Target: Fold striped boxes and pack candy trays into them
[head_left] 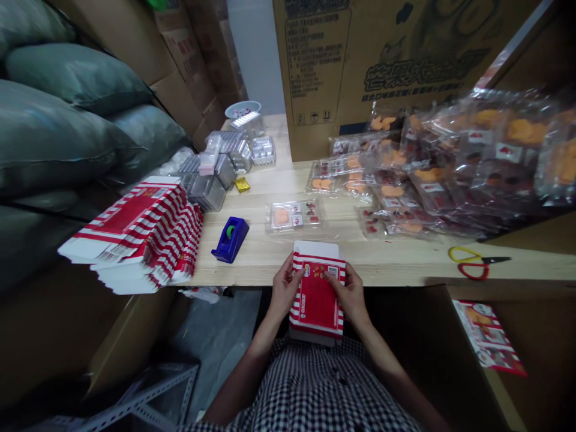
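Both hands grip one flat red box with white-striped sides [318, 300], held over the front edge of the table. My left hand [287, 285] pinches its left edge, thumb on the printed face. On the opposite edge, my right hand [351, 291] does the same. A white flap stands out at the box's far end, and another shows at the near end. Just beyond lies a clear plastic pack [296, 216] with an orange piece and small dark red pieces inside. To the left sits a blue tape dispenser [230, 240] with a green core.
Stacked flat striped boxes [135, 231] overhang the table's left edge. Clear plastic cases [207, 186] and a small yellow packet [242, 184] lie behind. Filled clear packs [432, 174] are heaped at right, near scissors [472, 263]. A large carton [324, 78] stands at the back; an open carton holds a printed box [488, 336].
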The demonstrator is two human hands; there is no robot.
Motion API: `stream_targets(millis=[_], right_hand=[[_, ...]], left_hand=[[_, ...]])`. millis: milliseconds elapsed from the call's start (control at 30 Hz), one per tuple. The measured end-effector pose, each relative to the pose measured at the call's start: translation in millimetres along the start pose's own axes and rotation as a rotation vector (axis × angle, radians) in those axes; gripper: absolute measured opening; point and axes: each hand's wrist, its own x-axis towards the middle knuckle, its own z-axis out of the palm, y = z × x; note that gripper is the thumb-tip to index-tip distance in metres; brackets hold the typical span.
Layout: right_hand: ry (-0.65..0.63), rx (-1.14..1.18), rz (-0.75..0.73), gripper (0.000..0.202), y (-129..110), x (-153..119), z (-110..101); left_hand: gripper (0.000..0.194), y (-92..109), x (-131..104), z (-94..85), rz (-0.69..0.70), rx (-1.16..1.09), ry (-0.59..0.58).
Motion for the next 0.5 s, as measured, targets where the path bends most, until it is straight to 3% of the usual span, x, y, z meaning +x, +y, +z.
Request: stream_targets(millis=[200,367,500], right_hand=[[-0.222,0.070,0.068,0.051,-35,7,-19],[-0.209,0.016,-0.058,0.085,-50,9,-21],[-0.186,-0.058,-0.173,0.074,-53,8,-19]], left_hand=[[0.070,22,2,0.4,-0.013,-0.071,-0.102],[0.083,49,3,8.6,-0.005,-0.113,-0.201],[0.071,60,2,6.1,-0.003,-0.043,-0.225]])
